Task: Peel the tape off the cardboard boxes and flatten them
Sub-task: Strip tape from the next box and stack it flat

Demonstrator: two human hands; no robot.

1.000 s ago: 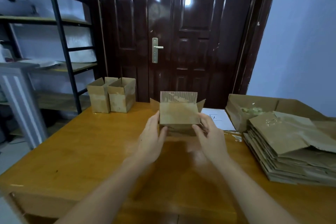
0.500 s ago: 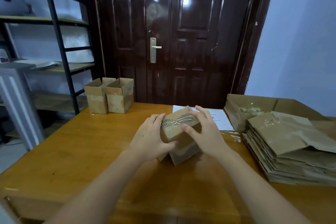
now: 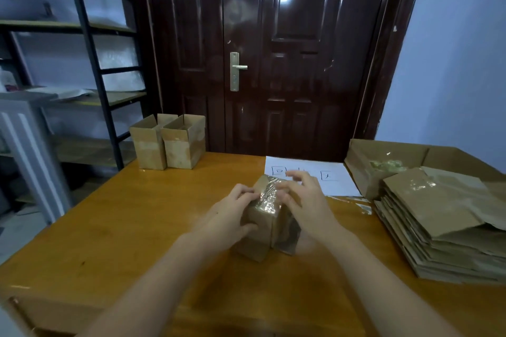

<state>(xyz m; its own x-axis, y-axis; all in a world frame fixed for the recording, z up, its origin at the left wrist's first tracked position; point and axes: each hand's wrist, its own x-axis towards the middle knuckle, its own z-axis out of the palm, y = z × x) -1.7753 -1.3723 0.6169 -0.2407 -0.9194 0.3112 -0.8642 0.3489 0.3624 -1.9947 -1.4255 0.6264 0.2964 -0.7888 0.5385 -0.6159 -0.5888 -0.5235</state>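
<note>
- A small cardboard box (image 3: 264, 223) sits at the centre of the frame on the wooden desk (image 3: 131, 230), its taped face tilted up toward the camera.
- A band of glossy clear tape (image 3: 268, 198) runs across the top of that box and catches the light.
- The left hand (image 3: 232, 216) grips the box's left side, fingers curled over the top edge and thumb pressed against the near face.
- The right hand (image 3: 304, 200) lies on the box's right side, thumb at the tape; its fingers are spread and blurred, so whether they pinch anything cannot be told.
- Two open-topped boxes (image 3: 169, 143) stand touching each other at the desk's far left edge, well apart from the hands.
- A stack of flattened boxes (image 3: 438, 227) fills the right of the frame, with a larger open carton (image 3: 388, 156) behind it.
- A white sheet of paper (image 3: 336, 178) with drawn marks lies just beyond the hands.
- A dark door (image 3: 287, 49) fills the upper centre; a metal shelf rack (image 3: 90, 57) stands at upper left.
</note>
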